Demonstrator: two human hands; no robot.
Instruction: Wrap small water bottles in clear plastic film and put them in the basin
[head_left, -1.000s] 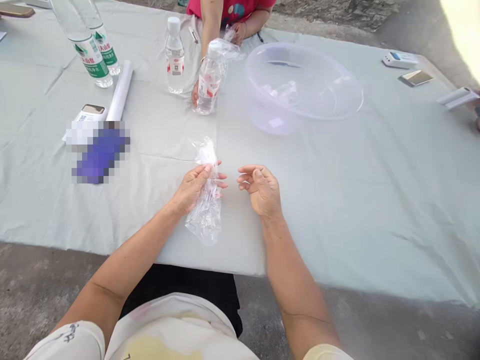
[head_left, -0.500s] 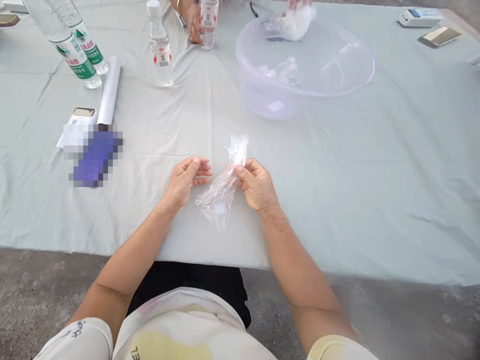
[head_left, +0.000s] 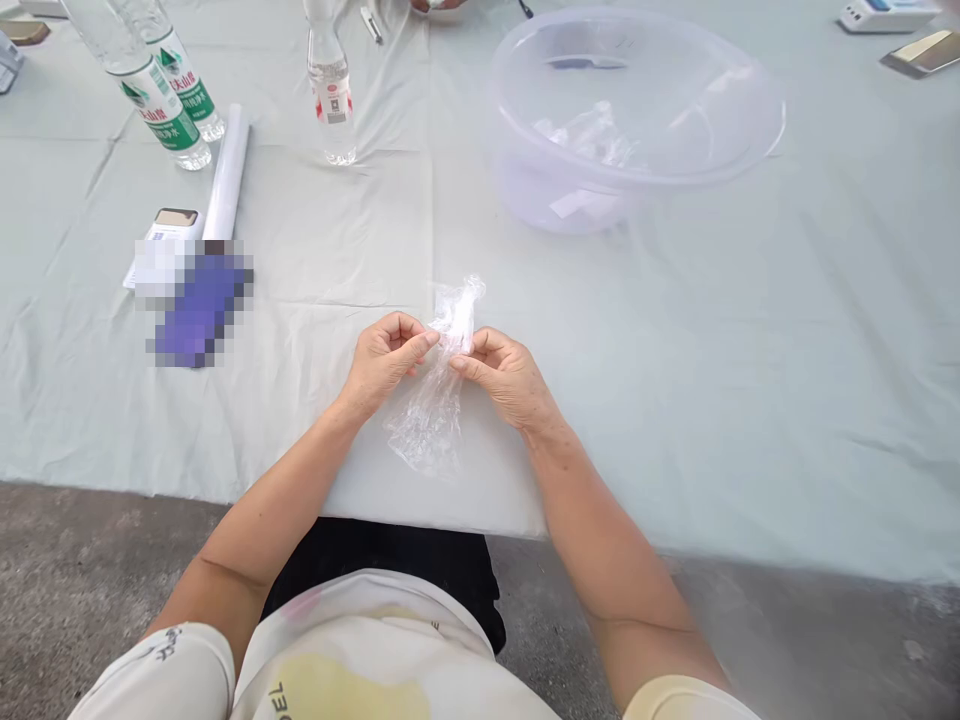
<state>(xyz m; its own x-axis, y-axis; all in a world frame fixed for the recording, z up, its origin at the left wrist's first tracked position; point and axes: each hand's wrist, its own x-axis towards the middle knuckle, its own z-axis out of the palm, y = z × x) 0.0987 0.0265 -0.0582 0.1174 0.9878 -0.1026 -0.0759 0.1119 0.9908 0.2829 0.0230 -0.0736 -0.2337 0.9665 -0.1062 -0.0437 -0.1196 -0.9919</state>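
Note:
A crumpled clear plastic bag (head_left: 431, 425) is gathered at its middle between my two hands, over the near part of the table. My left hand (head_left: 382, 360) pinches its left side between thumb and fingertips. On the other side, my right hand (head_left: 510, 380) grips the same gathered part with thumb and forefinger. The bag's wider part hangs down toward me, and a short bunched end sticks up beyond my fingers. Some of the fingertips are hidden behind the plastic.
A translucent plastic basin (head_left: 525, 190) holding crumpled clear plastic (head_left: 592, 135) stands beyond my hands. Water bottles (head_left: 334, 100), a white roll (head_left: 227, 175) and a blurred purple item (head_left: 199, 320) are at left. A phone (head_left: 922, 52) lies far right on the cloth-covered table (head_left: 712, 350).
My left hand has moved right and closed on the plastic bag. The co-worker's hand, the bottle it held and the white bundle over the basin are gone from view. The view has shifted slightly.

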